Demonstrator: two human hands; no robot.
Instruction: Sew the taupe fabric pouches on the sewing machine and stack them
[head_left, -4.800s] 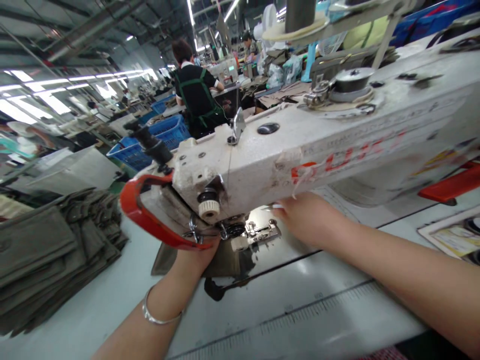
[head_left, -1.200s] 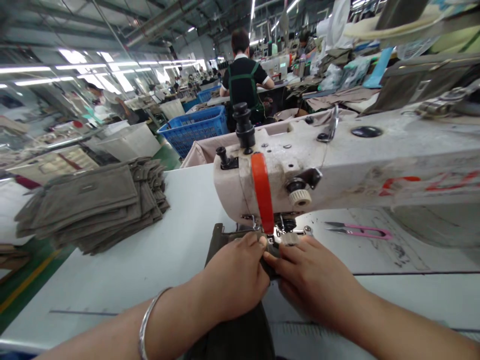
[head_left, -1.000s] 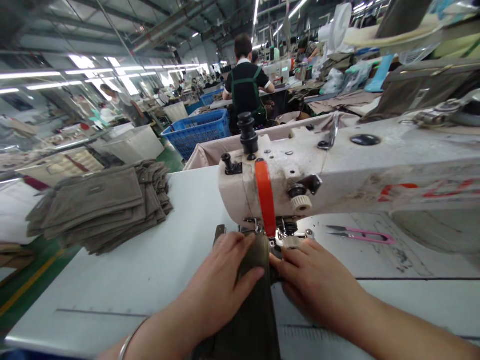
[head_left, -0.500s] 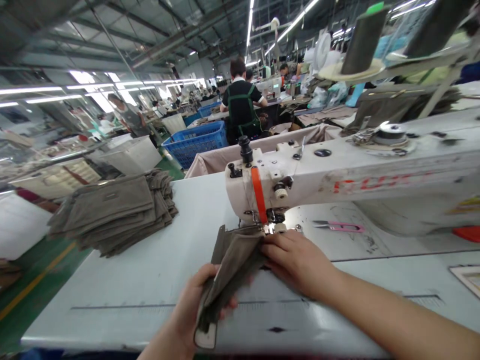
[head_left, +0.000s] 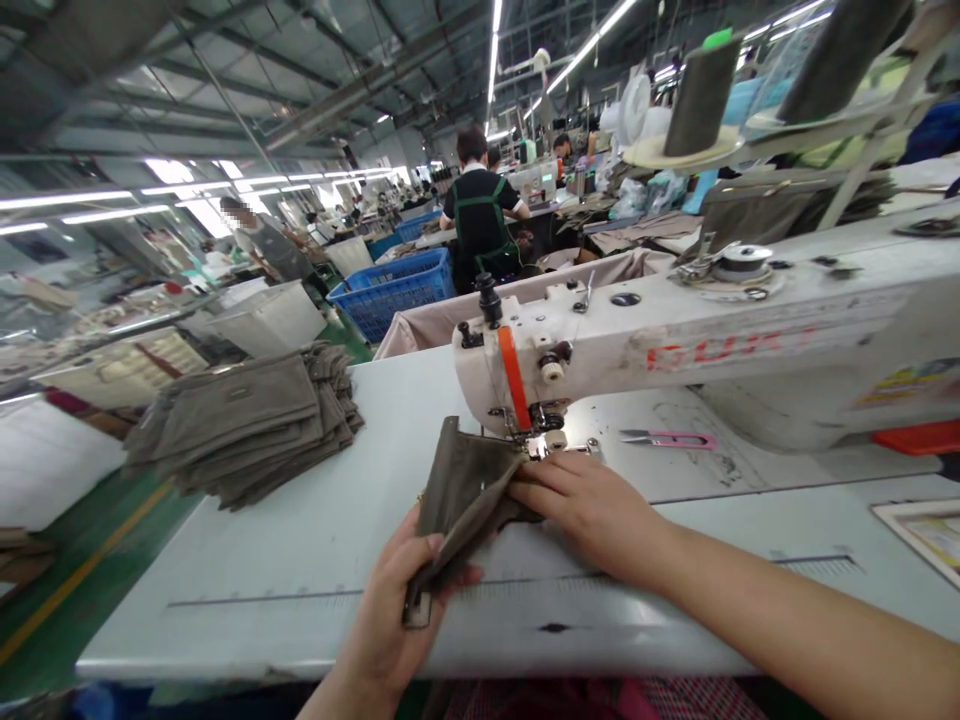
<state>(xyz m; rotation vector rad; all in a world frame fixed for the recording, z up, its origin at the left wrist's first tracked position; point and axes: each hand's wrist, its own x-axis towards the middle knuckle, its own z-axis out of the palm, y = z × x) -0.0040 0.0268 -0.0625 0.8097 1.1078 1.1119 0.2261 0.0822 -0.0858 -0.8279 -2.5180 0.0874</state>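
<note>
- Right now, the left hand (head_left: 397,610) grips the near end of a grey-brown fabric piece (head_left: 461,480). Its fingers are curled under the cloth with the thumb on top, and that end is lifted off the table (head_left: 300,570).
- The right hand (head_left: 592,510) lies palm down with its fingers close together. The fingertips press on the far part of the piece, just in front of the presser foot (head_left: 540,443) of the sewing machine (head_left: 675,340).
- The fabric piece runs from the foot back towards the person, folded and bunched rather than flat. Its far corner reaches the foot, beside the orange guard (head_left: 514,375). Whether the needle is down in the cloth cannot be told.
- Nearly all of the piece is on the near side of the foot and none trails out behind the machine. By that, I judge that little or none of it has passed under the needle.
- No finished seam can be made out on the piece; it is too small and folded to tell.
- A stack of like fabric pieces (head_left: 247,420) sits well to the left on the table, apart from both hands. Whether those are sewn or waiting cannot be told.
- Pink thread snips (head_left: 667,438) lie on the machine bed to the right of the foot, untouched.
- Beyond the table stands a blue basket (head_left: 394,285), and another person (head_left: 480,215) sits at a further machine, facing away.
</note>
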